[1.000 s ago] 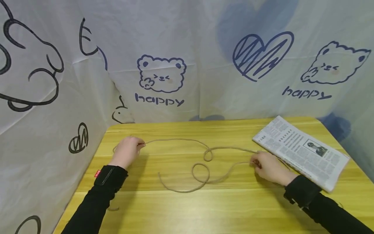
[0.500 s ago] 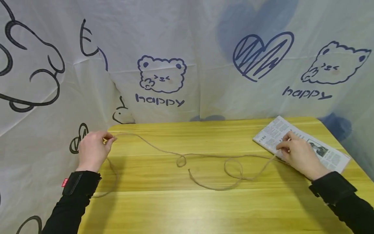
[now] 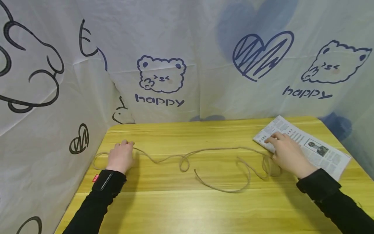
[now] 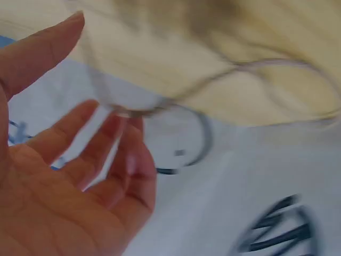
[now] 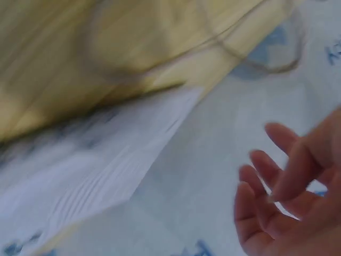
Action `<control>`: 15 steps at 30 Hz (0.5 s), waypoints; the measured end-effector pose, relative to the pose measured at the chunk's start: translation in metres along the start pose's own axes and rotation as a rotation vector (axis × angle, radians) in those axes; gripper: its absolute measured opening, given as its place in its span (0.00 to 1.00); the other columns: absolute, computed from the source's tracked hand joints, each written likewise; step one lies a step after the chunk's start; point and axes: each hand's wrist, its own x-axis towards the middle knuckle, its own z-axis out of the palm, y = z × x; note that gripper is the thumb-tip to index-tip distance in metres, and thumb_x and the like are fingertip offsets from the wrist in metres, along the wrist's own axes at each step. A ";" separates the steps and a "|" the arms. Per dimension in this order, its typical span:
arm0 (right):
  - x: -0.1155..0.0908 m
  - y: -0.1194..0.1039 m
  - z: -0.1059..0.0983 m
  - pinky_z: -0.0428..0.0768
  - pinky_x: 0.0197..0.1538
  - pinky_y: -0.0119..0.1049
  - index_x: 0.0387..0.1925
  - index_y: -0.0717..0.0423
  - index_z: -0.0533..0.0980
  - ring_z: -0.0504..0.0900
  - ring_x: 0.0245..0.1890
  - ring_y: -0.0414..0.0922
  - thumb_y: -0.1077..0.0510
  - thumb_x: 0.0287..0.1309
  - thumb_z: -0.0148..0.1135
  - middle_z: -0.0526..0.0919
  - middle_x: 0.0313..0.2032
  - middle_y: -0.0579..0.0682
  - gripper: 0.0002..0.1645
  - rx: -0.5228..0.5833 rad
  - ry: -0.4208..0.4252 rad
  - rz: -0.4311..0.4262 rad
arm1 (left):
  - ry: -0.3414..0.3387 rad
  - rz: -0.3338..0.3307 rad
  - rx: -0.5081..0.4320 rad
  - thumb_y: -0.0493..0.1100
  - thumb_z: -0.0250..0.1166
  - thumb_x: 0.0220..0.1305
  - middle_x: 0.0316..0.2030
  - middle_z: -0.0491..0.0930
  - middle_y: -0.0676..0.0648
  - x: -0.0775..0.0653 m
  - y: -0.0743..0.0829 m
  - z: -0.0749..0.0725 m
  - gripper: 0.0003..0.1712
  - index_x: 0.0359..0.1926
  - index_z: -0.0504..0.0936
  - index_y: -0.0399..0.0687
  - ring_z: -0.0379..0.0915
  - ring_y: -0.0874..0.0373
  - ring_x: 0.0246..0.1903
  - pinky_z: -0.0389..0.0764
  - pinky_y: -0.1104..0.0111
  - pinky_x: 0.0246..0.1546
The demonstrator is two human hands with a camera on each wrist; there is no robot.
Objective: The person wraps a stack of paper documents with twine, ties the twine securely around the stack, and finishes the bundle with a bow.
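Note:
A long thin brown cord (image 3: 216, 149) lies in loose bends and small loops across the wooden table, one end near the middle. At the left, my left hand (image 3: 121, 157) is over the cord. In the left wrist view the thumb stands apart from the fingers, and the cord (image 4: 213, 78) runs across the fingertips. My right hand (image 3: 289, 152) is over the near left part of a folded newspaper (image 3: 330, 159), beside the cord's right-hand bends. The right wrist view has its fingers (image 5: 245, 213) loosely bent, with nothing between them; the cord (image 5: 220, 42) lies apart from them.
The yellow wooden table (image 3: 187, 211) ends at the back against a white cloth (image 3: 210, 91) with drawn bears and hearts. This cloth also hangs close along the left and right sides. The newspaper sits at the table's right.
Both hands first moved outward pinching the cord, stretching it sideways. Since then the left hand has come back right and lowered, the right hand has let go, and the cord has slackened onto the table.

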 end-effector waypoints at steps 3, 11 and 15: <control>0.015 -0.019 0.007 0.79 0.50 0.58 0.52 0.68 0.78 0.80 0.48 0.63 0.76 0.51 0.57 0.81 0.48 0.66 0.24 0.083 0.019 -0.047 | 0.029 0.073 0.016 0.33 0.70 0.57 0.61 0.74 0.32 0.010 0.030 0.008 0.33 0.65 0.74 0.37 0.69 0.30 0.59 0.74 0.39 0.54; 0.053 -0.056 0.047 0.76 0.63 0.59 0.66 0.69 0.69 0.76 0.62 0.66 0.68 0.65 0.59 0.76 0.62 0.70 0.28 0.200 -0.278 -0.128 | -0.135 0.364 -0.115 0.49 0.58 0.75 0.50 0.85 0.41 0.024 0.099 0.037 0.18 0.55 0.83 0.43 0.81 0.43 0.53 0.81 0.50 0.55; 0.066 -0.061 0.062 0.78 0.61 0.57 0.67 0.69 0.67 0.77 0.59 0.66 0.64 0.67 0.61 0.76 0.60 0.70 0.29 0.153 -0.336 -0.135 | -0.177 0.385 -0.163 0.53 0.55 0.77 0.31 0.85 0.48 0.024 0.110 0.042 0.19 0.39 0.87 0.47 0.80 0.55 0.32 0.80 0.61 0.40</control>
